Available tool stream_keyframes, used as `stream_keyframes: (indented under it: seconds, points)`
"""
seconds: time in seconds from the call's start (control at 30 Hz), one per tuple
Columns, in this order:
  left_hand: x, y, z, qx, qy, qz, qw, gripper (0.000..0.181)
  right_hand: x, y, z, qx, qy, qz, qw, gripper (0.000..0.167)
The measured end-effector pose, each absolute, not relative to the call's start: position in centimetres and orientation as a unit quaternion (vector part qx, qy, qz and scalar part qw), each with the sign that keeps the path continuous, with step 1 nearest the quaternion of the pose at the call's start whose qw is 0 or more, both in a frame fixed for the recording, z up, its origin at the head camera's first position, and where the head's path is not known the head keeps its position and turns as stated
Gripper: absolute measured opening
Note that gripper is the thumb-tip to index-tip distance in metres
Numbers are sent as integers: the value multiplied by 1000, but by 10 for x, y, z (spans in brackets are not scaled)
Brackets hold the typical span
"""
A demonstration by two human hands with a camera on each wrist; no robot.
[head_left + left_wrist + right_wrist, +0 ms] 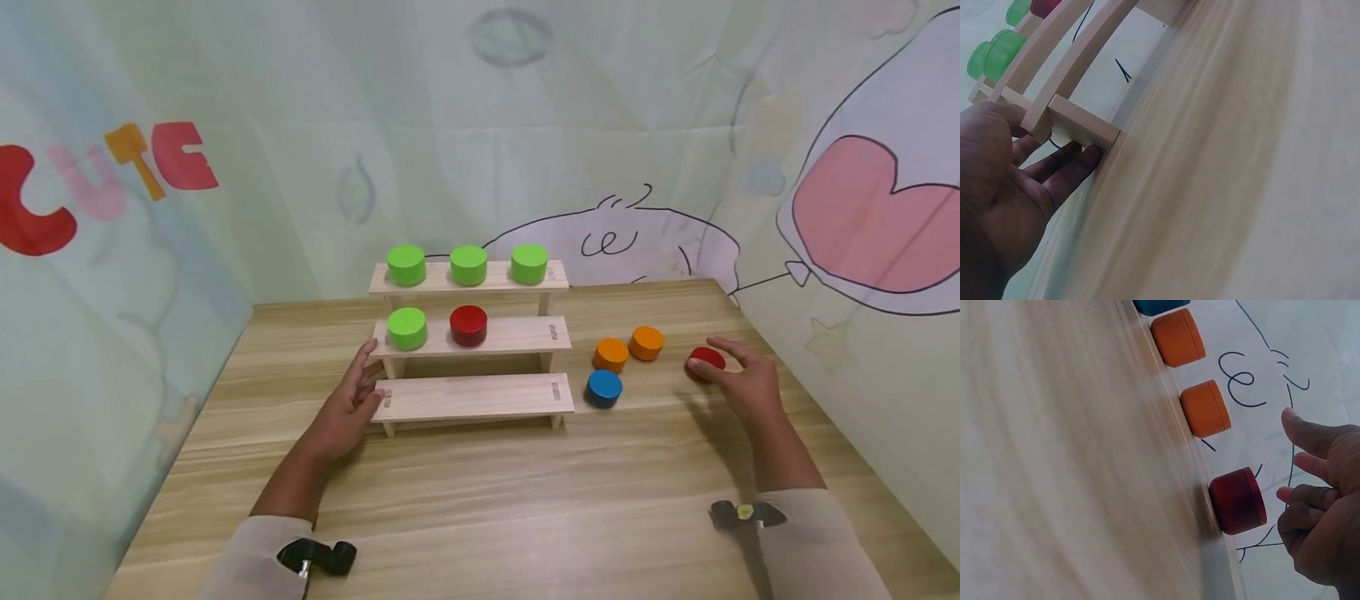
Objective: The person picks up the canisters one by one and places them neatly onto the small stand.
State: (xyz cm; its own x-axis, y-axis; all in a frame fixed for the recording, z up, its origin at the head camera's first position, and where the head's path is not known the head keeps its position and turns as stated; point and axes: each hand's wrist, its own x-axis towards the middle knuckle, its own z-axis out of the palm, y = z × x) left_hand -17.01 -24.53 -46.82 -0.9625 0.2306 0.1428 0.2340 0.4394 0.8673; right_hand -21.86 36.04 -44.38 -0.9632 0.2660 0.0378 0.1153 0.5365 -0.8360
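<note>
My left hand (343, 412) is at the left end of a three-step wooden stand (472, 395). In the left wrist view its thumb lies by the bottom shelf and its fingertips touch the end leg (1084, 122); it grips the stand there. Over at the right, my right hand (750, 387) hovers with thumb and forefinger spread above a red round block (706, 363). The right wrist view shows a gap between those fingers and that red block (1238, 501), which stands on the table.
Green round blocks (468, 265) line the top shelf; another green block (407, 328) and a red block (468, 326) sit on the middle shelf. Two orange blocks (611, 355) and a blue block (603, 389) stand right of the stand. A printed curtain (300, 167) hangs behind the table (480, 508).
</note>
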Motion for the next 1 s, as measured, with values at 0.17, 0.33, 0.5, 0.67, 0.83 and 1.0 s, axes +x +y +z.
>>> stream_keyframes:
  seconds: [0.17, 0.33, 0.5, 0.67, 0.83, 1.0]
  points:
    - [-169, -247, -470, -136, -848, -511, 4, 78, -221, 364, -449, -115, -879, 461, 43, 82]
    - [-169, -247, -471, -137, -846, -515, 3, 78, -222, 367, -453, -133, -879, 458, 19, 83]
    - [-169, -245, -468, -130, -847, -515, -2, 79, -223, 368, -457, -136, -875, 463, 32, 77]
    - [-169, -245, -467, -127, -847, -517, -5, 79, -224, 370, -463, -149, -874, 461, 37, 66]
    - [-169, -246, -468, -128, -848, -514, -3, 78, -227, 374, -473, -146, -868, 472, 56, 58]
    - [-170, -245, -468, -130, -849, -512, -2, 79, -229, 377, -479, -152, -861, 481, 64, 56]
